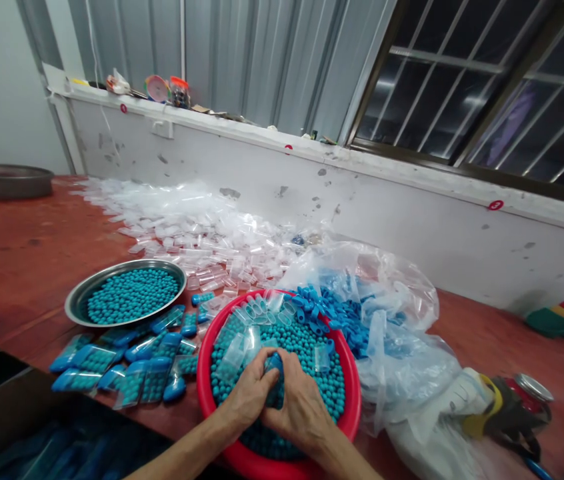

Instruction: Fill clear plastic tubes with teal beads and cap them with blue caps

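My left hand (246, 395) and my right hand (303, 405) are closed together around a small clear container with a blue cap (275, 380). Teal beads seem to be inside it, though my fingers cover much of it. Both hands are over a red plastic basin (204, 380) full of teal beads (331, 387). Several empty clear containers (257, 310) lie on the beads at the basin's far side. Loose blue caps (335, 308) are heaped at the basin's far right edge, spilling from a clear plastic bag (407, 287).
A metal dish (73, 308) of teal beads stands left, with several filled, blue-capped containers (95, 358) before it. Empty clear containers (212, 233) are piled toward the wall. A cardboard box (7, 413) sits below the table edge. Plastic bags and a red-bodied jar (532, 393) lie right.
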Available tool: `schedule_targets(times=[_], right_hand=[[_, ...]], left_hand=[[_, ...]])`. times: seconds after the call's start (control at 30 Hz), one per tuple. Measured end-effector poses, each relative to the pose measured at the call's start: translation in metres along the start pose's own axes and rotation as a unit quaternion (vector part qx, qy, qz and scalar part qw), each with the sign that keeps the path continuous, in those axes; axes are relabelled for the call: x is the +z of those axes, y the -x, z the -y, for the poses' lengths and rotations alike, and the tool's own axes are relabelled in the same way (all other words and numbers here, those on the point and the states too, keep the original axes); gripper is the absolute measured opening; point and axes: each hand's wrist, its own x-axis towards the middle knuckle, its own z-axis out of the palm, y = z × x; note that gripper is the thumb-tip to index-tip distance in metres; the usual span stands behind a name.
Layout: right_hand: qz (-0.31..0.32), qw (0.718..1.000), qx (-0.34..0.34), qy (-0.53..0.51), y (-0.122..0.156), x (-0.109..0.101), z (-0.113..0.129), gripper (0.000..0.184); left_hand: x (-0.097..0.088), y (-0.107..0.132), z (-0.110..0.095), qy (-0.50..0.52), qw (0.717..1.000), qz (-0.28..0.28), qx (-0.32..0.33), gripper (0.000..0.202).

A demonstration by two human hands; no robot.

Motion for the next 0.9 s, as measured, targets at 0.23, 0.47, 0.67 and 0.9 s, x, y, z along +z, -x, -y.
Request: schedule_targets(times=[0.23,0.47,0.67,0.9], right_hand=[[-0.061,0.996,-0.014,0.061,0.001,0.018,0.003,0.065],[0.050,0.996,0.018,-0.078,0.003,-0.002,-0.004,0.077],[0.022,0.980,0.069,-0.186,-0.001,-0.035,-0.048,0.035],[-0.029,0.998,0.058,0.010,-0.011,-0.041,-0.072,0.026]], left_hand=[[0.000,0.006,-0.005,-0.049,0.998,-0.030,0.022,0.022],[0.001,0.001,-0.008,-0.076,0.997,-0.019,0.020,0.022],[-0.001,0.020,-0.013,-0.218,0.973,0.039,0.068,0.032],[-0.035,0.041,-0.022,-0.281,0.956,-0.040,0.070,0.032]])
